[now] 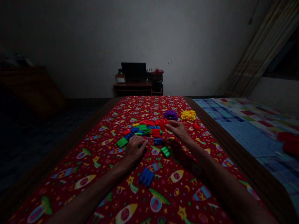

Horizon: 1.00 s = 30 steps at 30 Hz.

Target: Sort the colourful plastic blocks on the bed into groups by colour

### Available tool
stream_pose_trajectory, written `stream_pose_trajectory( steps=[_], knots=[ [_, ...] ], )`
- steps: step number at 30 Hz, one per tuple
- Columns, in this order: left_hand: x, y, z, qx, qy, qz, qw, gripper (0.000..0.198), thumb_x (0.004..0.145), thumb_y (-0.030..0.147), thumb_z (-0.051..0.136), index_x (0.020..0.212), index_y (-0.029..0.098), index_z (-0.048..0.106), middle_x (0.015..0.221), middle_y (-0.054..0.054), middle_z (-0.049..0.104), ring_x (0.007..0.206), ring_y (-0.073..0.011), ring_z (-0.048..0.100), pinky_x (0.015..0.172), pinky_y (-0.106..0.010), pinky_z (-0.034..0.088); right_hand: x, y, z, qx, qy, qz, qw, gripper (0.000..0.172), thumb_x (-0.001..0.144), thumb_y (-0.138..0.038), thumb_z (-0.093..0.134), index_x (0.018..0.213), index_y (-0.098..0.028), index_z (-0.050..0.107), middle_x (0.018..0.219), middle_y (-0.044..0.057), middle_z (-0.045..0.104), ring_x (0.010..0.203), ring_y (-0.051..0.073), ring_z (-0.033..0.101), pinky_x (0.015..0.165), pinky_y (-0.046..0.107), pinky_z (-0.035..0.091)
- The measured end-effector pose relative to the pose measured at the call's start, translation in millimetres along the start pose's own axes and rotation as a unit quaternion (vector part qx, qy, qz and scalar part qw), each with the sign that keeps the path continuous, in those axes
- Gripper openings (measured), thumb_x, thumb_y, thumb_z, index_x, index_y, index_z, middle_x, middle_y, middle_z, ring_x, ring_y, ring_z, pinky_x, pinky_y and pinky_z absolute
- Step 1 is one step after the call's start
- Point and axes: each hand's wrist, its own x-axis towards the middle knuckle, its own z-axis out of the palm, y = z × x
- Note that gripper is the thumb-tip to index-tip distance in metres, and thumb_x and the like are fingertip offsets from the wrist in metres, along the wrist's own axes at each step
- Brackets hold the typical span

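Pale wall point(93, 46) behind; in front, a long table point(240, 158) under a red rocket-print cloth point(177, 202). A checked sheet point(229, 124) lies to the right; a desk point(133, 88) bearing a monitor point(134, 72) stands beyond. On the cloth, a mixed block pile point(142, 128) spreads at centre, with red blocks point(161, 124) at its right end. Right hand point(178, 130): fingertips at the red blocks; whether grasping cannot be told. Left hand point(135, 149): bent at the pile's near edge; whether it holds anything cannot be told. Beyond the right hand, purple blocks point(171, 115) and yellow blocks point(188, 115) sit in separate heaps. Nearer: pronged blue block point(146, 177), green block point(166, 151), small blue block point(158, 141).
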Motion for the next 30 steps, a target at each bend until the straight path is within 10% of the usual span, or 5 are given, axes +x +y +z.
stream_pose_trajectory(
  steps=[7, 13, 23, 27, 30],
  knots=[
    [-1, 21, -22.0, -0.069, -0.140, 0.149, 0.976, 0.030, 0.095, 0.036, 0.040, 0.103, 0.024, 0.065, 0.107, -0.007, 0.069, 0.111, -0.0220, 0.058, 0.110, -0.048, 0.031, 9, 18, -106, -0.431, 0.037, 0.063, 0.900, 0.036, 0.083, -0.038, 0.050, 0.068, -0.012, 0.068, 0.061, 0.006, 0.063, 0.058, 0.014, 0.055, 0.053, 0.024, 0.030],
    [-6, 56, -39.3, -0.055, -0.316, 0.279, 0.905, 0.040, 0.085, 0.041, 0.059, 0.125, 0.034, 0.057, 0.131, -0.003, 0.060, 0.129, -0.0247, 0.046, 0.112, -0.043, 0.034, 2, 22, -133, -0.524, 0.042, 0.180, 0.831, 0.030, 0.082, -0.038, 0.054, 0.084, -0.015, 0.072, 0.085, 0.013, 0.071, 0.075, 0.020, 0.064, 0.059, 0.025, 0.035],
    [-6, 32, -15.9, 0.104, -0.131, 0.221, 0.961, 0.025, 0.092, 0.021, 0.049, 0.112, 0.027, 0.062, 0.126, -0.005, 0.063, 0.125, -0.0229, 0.050, 0.115, -0.054, 0.023, 4, 6, -117, -0.547, 0.065, 0.170, 0.817, 0.032, 0.087, -0.032, 0.053, 0.109, -0.013, 0.067, 0.106, 0.018, 0.069, 0.096, 0.027, 0.065, 0.070, 0.029, 0.042],
    [-4, 29, -11.7, 0.139, -0.064, 0.194, 0.969, 0.028, 0.092, 0.023, 0.048, 0.118, 0.024, 0.060, 0.130, -0.008, 0.060, 0.127, -0.0241, 0.048, 0.115, -0.054, 0.023, 7, -4, -73, -0.511, 0.075, 0.046, 0.855, 0.027, 0.091, -0.030, 0.048, 0.099, -0.016, 0.070, 0.093, 0.014, 0.071, 0.084, 0.023, 0.065, 0.070, 0.028, 0.041],
    [-7, 45, -10.1, 0.093, -0.140, 0.264, 0.950, 0.036, 0.093, 0.026, 0.046, 0.127, 0.027, 0.054, 0.135, -0.005, 0.056, 0.133, -0.0229, 0.041, 0.116, -0.050, 0.023, 5, -4, -24, -0.421, -0.003, -0.091, 0.903, 0.025, 0.092, -0.027, 0.047, 0.093, -0.017, 0.069, 0.080, 0.009, 0.070, 0.074, 0.018, 0.062, 0.068, 0.026, 0.040]
  ],
)
